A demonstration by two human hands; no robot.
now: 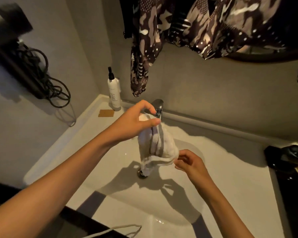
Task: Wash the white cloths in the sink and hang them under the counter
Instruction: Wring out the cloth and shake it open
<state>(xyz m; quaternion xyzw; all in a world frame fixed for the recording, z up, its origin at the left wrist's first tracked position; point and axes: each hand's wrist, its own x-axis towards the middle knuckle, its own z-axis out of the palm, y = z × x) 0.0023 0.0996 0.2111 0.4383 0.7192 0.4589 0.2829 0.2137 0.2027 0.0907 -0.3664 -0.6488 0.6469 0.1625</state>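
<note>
A white cloth with dark stripes hangs over the white sink, just under the chrome tap. My left hand grips the cloth's top end, fingers curled round it beside the spout. My right hand pinches the cloth's lower right edge. The cloth's bottom tip dangles above the drain. No running water can be made out.
A white pump bottle stands at the sink's back left corner, by a tan card. Patterned fabric hangs over the back wall. Dark objects sit on the right counter. A black device with cables hangs on the left wall.
</note>
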